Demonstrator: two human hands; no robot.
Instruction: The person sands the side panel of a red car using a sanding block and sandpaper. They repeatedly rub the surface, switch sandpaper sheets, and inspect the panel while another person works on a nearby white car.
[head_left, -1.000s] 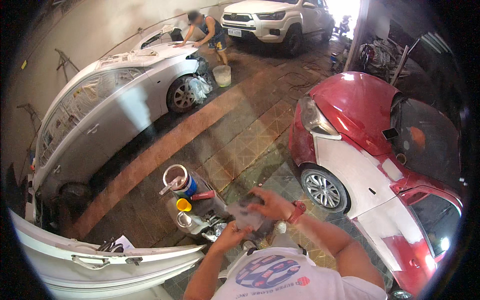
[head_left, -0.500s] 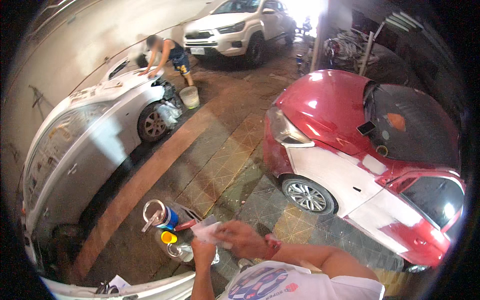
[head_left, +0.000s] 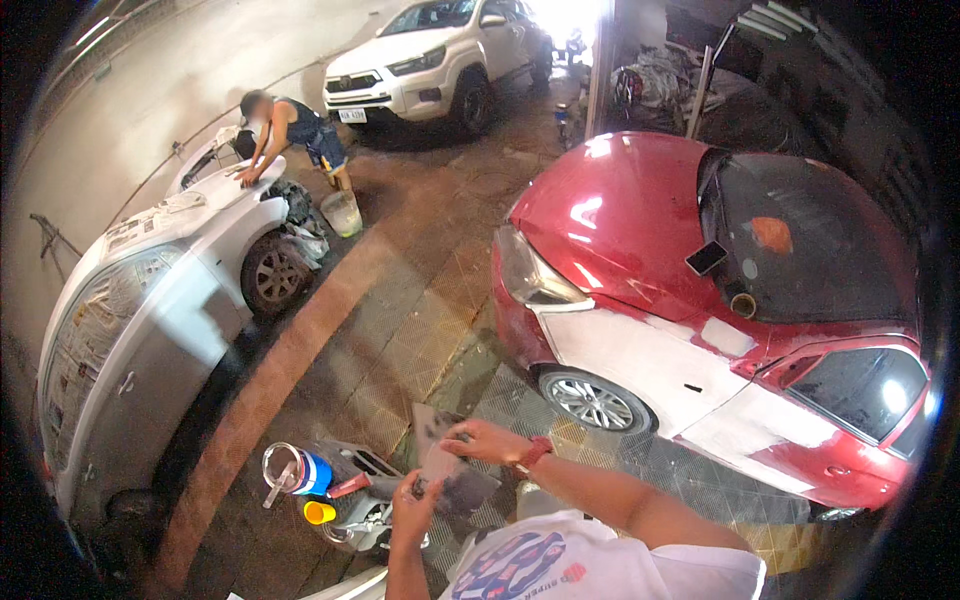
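Between my two hands is a thin grey sheet of sandpaper (head_left: pixel 440 462), partly unfolded, with darker grey parts spreading out behind and to the right. My left hand (head_left: pixel 412 500) pinches its lower left side. With fingers bent over the upper edge, my right hand (head_left: pixel 482 441) grips it too. Just left of my left hand are an open can (head_left: pixel 312 474) with a blue, white and red label, a small yellow cup (head_left: pixel 319 513) and a red block (head_left: pixel 348 486). A flat stirrer or spreader (head_left: pixel 279 487) leans at the can's rim.
A red car (head_left: pixel 620 220) with whitish filler patches stands at right, a phone (head_left: pixel 707 258) on it. At left a masked white car (head_left: pixel 165 300) has its front opened up; another person (head_left: pixel 290 135) leans over it beside a bucket (head_left: pixel 341 214). A white pickup (head_left: pixel 430 70) is behind.
The sheet, a small pale folded piece before, is now opened wider and shows grey. My right hand has shifted up a little, and the whole view has swung slightly right.
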